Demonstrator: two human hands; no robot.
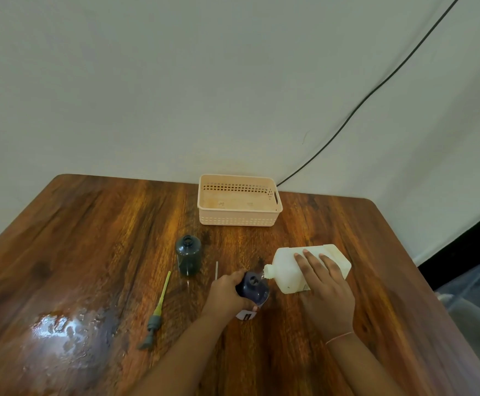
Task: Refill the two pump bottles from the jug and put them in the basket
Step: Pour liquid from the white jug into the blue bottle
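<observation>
My right hand (pixel 323 284) holds a white jug (pixel 288 270), tipped on its side with the spout pointing left. The spout sits right at the open neck of a dark blue bottle (pixel 254 288), which my left hand (pixel 227 292) grips around its body. A second dark bottle (pixel 188 255) stands upright and uncapped farther left. A grey pump head with a yellow-green tube (pixel 157 310) lies on the table. A thin pale tube (pixel 216 270) lies between the two bottles. The peach basket (pixel 238 220) stands at the back with nothing in it.
The wooden table (pixel 90 238) has a glossy wet-looking patch (pixel 70 330) at the front left. A black cable (pixel 361 104) runs down the wall behind the basket. Clear plastic sheeting (pixel 475 295) lies beyond the table's right edge.
</observation>
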